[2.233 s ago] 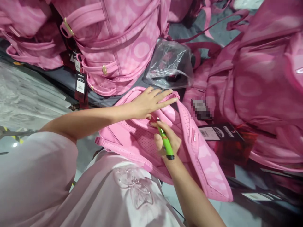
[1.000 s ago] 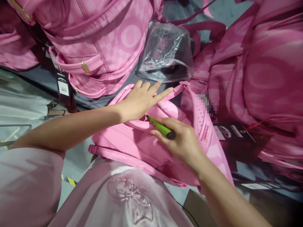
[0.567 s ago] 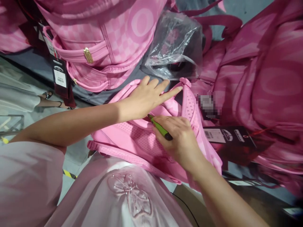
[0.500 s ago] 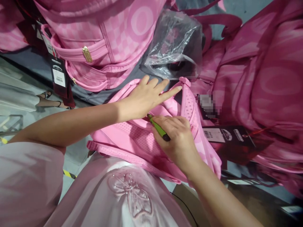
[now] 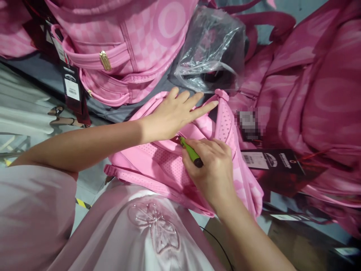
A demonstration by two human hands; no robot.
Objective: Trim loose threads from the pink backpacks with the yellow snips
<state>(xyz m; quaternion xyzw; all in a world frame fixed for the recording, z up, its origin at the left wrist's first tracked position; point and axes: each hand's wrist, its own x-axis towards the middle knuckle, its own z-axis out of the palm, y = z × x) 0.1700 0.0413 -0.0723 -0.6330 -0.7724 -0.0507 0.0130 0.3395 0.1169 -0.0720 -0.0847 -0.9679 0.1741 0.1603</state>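
A pink backpack (image 5: 158, 160) lies in front of me, its dotted mesh panel and straps facing up. My left hand (image 5: 172, 113) is spread flat across the upper part of the backpack, fingers apart and pressing on the fabric. Just below it, my right hand (image 5: 210, 162) is closed round a slim green tool (image 5: 191, 152) with a black end. The tool's dark tip points up and left, at a fold of the backpack beside the left wrist. What kind of tool it is, and whether its tip touches the cloth, I cannot tell.
A checked pink backpack (image 5: 113, 49) with a black hang tag (image 5: 72, 88) stands at the upper left. Behind my hands lies a clear plastic bag (image 5: 211, 56). Darker pink backpacks (image 5: 324, 94) crowd the right, with another tag (image 5: 267, 160). Part of a person's foot (image 5: 60, 120) shows at left.
My right hand and the green tool have shifted very slightly. The left hand stays flat on the backpack. The whole view has moved a little.
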